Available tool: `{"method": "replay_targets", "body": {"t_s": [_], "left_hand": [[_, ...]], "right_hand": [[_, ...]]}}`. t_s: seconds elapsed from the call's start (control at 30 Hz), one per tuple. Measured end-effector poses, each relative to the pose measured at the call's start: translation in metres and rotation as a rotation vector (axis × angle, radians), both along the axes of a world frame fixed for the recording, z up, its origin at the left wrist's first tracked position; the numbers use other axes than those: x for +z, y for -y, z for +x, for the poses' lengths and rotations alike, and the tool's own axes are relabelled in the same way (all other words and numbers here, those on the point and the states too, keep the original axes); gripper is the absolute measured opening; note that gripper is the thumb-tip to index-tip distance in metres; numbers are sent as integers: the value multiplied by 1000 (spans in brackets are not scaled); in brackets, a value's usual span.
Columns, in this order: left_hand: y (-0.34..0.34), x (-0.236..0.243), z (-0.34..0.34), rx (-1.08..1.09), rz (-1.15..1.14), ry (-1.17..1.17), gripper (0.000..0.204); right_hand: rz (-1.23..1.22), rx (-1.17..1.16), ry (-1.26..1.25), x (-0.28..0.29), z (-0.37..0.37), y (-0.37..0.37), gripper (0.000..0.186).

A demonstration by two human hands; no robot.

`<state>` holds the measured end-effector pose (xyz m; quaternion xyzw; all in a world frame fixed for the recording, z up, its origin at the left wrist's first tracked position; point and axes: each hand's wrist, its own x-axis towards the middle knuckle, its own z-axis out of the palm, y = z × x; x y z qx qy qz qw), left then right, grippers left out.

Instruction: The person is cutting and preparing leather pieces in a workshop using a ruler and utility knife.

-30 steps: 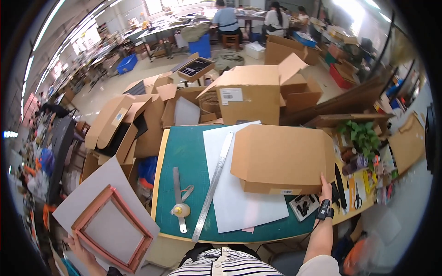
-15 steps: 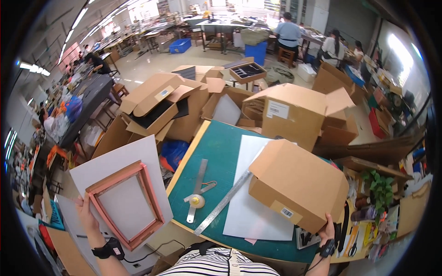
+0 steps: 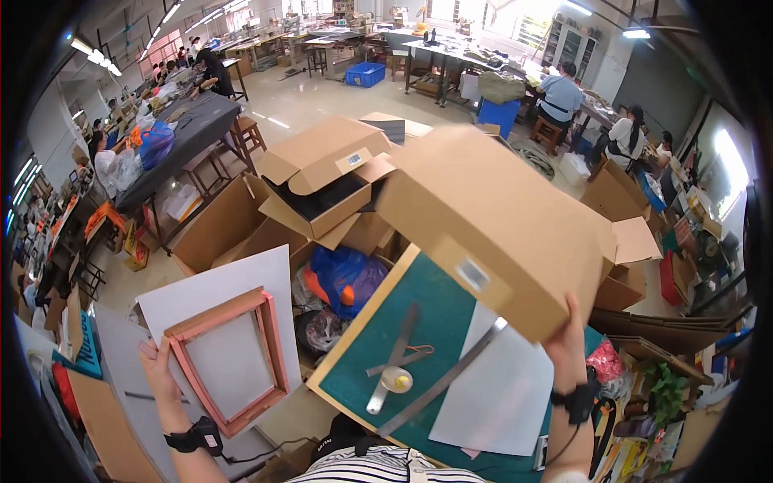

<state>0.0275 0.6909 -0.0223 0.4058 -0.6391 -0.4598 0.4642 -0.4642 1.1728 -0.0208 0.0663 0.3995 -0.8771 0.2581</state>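
Observation:
My right hand (image 3: 568, 342) grips the near right corner of a closed brown cardboard box (image 3: 483, 201), which is tilted and raised over the worktable. My left hand (image 3: 159, 374) is closed at the left side of a pink wooden frame (image 3: 274, 346). The frame stands tilted against a white board (image 3: 229, 278); whether the fingers also hold the board is hidden. Between my hands lies a green cutting mat (image 3: 439, 294), with a long steel ruler (image 3: 443, 376), a white sheet (image 3: 499, 394) and a round white-and-yellow thing (image 3: 397, 379) over crossed metal strips.
Beyond the worktable, a carton (image 3: 322, 149) with black contents lies open on larger boxes. A blue bag (image 3: 350, 270) sits past the table's left edge. Tools and a plant (image 3: 667, 394) crowd the right. Several people work at far tables, one in a blue shirt (image 3: 561, 92).
The box has risen off the worktable and moved away from me, uncovering more of the white sheet. My left hand still holds the frame. The whole view has shifted.

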Motion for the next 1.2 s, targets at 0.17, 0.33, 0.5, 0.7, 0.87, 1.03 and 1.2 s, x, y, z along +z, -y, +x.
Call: {"method": "replay_targets", "body": {"t_s": [0.17, 0.33, 0.5, 0.7, 0.87, 1.03, 1.2], "left_hand": [[38, 12, 23, 170, -61, 123, 23], [47, 24, 48, 467, 210, 27, 38], [66, 42, 72, 499, 74, 211, 47], [109, 32, 65, 287, -171, 361, 37], [153, 8, 64, 75, -819, 860, 27], [125, 5, 23, 54, -888, 944, 37], [31, 32, -28, 66, -808, 937, 39]], "right_hand": [[3, 77, -153, 29, -46, 221, 47], [-23, 106, -212, 3, -65, 386, 47], [406, 148, -395, -33, -65, 493, 52], [694, 306, -718, -83, -46, 375, 55], [1283, 26, -481, -141, -8, 87, 36], [2038, -194, -22, -189, 79, -133, 62], [2114, -63, 93, -203, 108, -156, 72]]}}
